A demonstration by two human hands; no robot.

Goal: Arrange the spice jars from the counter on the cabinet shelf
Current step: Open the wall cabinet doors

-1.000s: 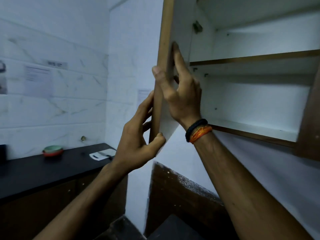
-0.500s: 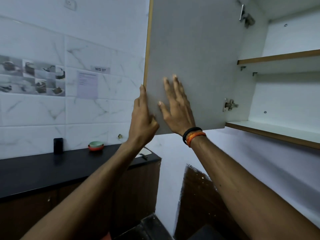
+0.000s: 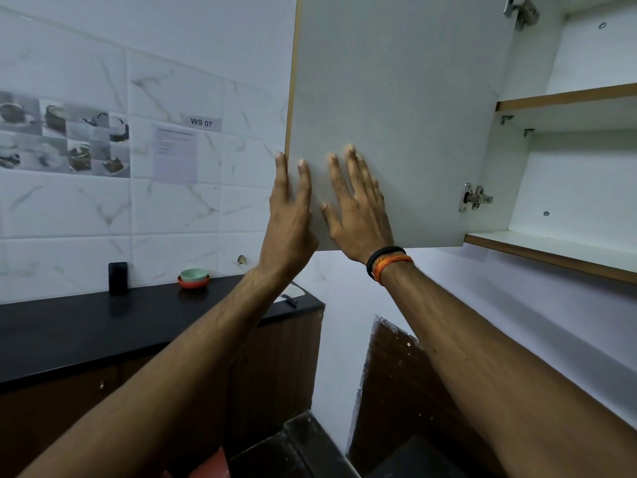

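The wall cabinet's door (image 3: 396,81) stands swung wide open, its pale inner face toward me. My left hand (image 3: 291,215) rests at the door's free edge, fingers straight, one finger over the edge. My right hand (image 3: 358,208) lies flat on the inner face, fingers spread, with a black and orange band at the wrist. The lower cabinet shelf (image 3: 551,248) and the upper shelf (image 3: 565,98) show at the right with nothing on them. No spice jars are in view.
A black counter (image 3: 103,326) runs along the tiled wall at the left. On it stand a small dark object (image 3: 118,277) and a green bowl on an orange one (image 3: 193,278). Door hinges (image 3: 474,198) sit at the cabinet's side.
The door has swung from nearly edge-on to wide open. Both hands went from gripping its edge to lying flatter on it. The view has turned left, showing more counter.
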